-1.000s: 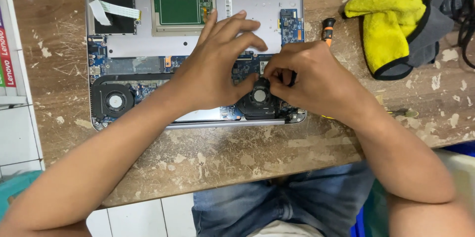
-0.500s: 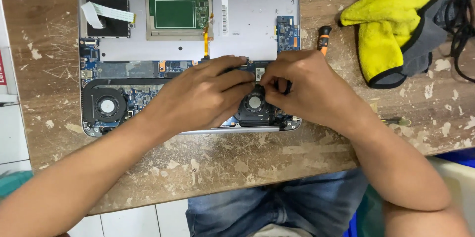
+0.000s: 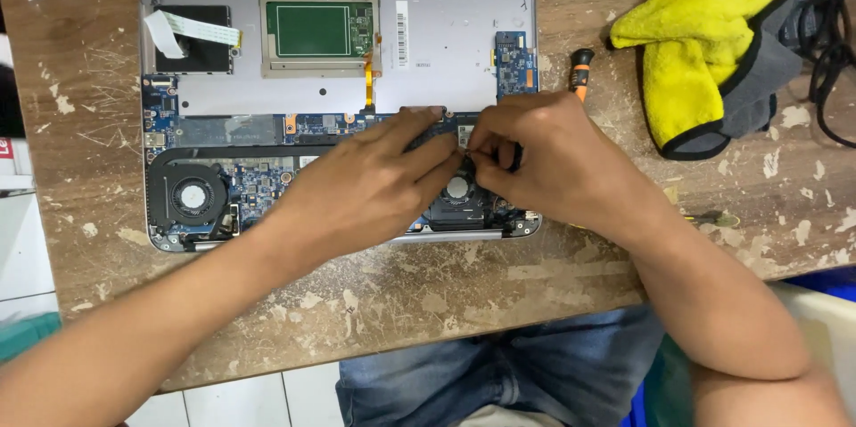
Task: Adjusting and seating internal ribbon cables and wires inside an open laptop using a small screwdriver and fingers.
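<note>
An opened silver laptop (image 3: 446, 35) lies bottom-up on the worn wooden table, its circuit board and two fans exposed. My left hand (image 3: 374, 182) rests on the board with its fingers stretched toward the right fan (image 3: 457, 188); nothing shows in its grasp. My right hand (image 3: 553, 160) is just right of it, thumb and fingers pinched on a small part at the board just above that fan. The fingertips of both hands meet there and hide the part. The left fan (image 3: 192, 197) is uncovered.
A screwdriver with an orange and black handle (image 3: 580, 66) lies just beyond the laptop's right edge. A yellow cloth (image 3: 704, 35) and black cables (image 3: 829, 44) sit at the far right. A white ribbon cable (image 3: 178, 30) sticks up at the laptop's far left corner.
My left hand's fingers, spread over the board a second ago, have drawn together toward my right fingertips. Both hands stayed over the right fan.
</note>
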